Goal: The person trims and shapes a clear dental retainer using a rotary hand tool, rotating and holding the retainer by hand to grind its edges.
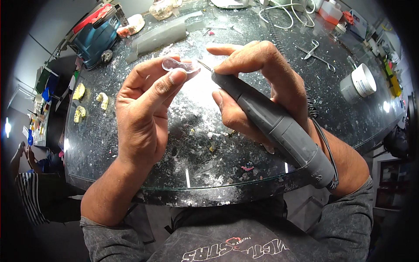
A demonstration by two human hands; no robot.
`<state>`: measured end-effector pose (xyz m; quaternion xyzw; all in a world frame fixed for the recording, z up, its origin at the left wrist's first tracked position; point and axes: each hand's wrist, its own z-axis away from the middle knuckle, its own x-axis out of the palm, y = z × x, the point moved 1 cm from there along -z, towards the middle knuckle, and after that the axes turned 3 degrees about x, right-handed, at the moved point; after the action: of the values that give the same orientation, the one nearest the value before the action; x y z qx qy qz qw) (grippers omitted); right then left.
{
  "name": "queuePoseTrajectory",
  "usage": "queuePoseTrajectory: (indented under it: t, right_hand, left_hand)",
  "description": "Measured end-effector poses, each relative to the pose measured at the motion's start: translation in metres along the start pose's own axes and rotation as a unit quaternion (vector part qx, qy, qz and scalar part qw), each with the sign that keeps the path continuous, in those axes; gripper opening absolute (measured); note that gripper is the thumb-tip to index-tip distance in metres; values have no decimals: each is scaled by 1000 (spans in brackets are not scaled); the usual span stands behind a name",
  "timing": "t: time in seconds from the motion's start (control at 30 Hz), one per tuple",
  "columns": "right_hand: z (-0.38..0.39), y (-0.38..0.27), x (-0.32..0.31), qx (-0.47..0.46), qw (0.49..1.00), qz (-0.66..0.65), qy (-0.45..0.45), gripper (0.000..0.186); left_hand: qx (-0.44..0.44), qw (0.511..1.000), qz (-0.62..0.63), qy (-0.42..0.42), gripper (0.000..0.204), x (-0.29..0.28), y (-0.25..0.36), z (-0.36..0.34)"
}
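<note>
My left hand (146, 105) pinches a small clear plastic piece (168, 65), curved and rounded at its end, between thumb and fingers above the middle of the dark table. My right hand (281, 72) is wrapped round a thick grey rotary handpiece (279, 126), gripped like a pen. Its thin metal bit (204, 65) points left at the far end of the clear piece. Bright glare there hides whether the two touch. The handpiece's cable loops back along my right forearm.
White shavings litter the dark tabletop (196, 153). Yellowish dental casts (79, 91) lie left, near a teal container (94, 41). A grey curved sheet (159, 40) lies behind. Scissor-handled forceps (310, 51) and a white cup (363, 81) are right. Another person's striped clothing (30, 192) shows far left.
</note>
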<state>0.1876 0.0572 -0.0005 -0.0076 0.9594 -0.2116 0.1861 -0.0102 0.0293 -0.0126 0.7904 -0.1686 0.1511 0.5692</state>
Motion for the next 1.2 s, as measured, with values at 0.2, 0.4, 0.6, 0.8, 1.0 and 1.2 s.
queuePoseTrajectory:
  t: [0.2, 0.4, 0.6, 0.8, 1.0, 1.2]
  right_hand:
    - [-1, 0, 1, -18, 1000, -13, -6, 36]
    - [2, -5, 7, -16, 999, -22, -43, 44]
    - [6, -10, 9, -13, 997, 65, -33, 47]
    - [7, -15, 9, 48, 997, 13, -57, 43]
    - [6, -7, 10, 2, 999, 18, -42, 46]
    - [7, -8, 12, 35, 999, -21, -15, 44]
  left_hand:
    - [3, 1000, 15, -22, 20, 8, 1, 5]
    - [27, 999, 3, -30, 20, 12, 0, 6]
    - [49, 998, -13, -33, 20, 11, -2, 8]
    - [67, 995, -56, -45, 17, 11, 0, 8]
    - [65, 995, -59, -51, 16, 8, -1, 7]
    - [65, 994, -66, -65, 16, 6, -3, 6]
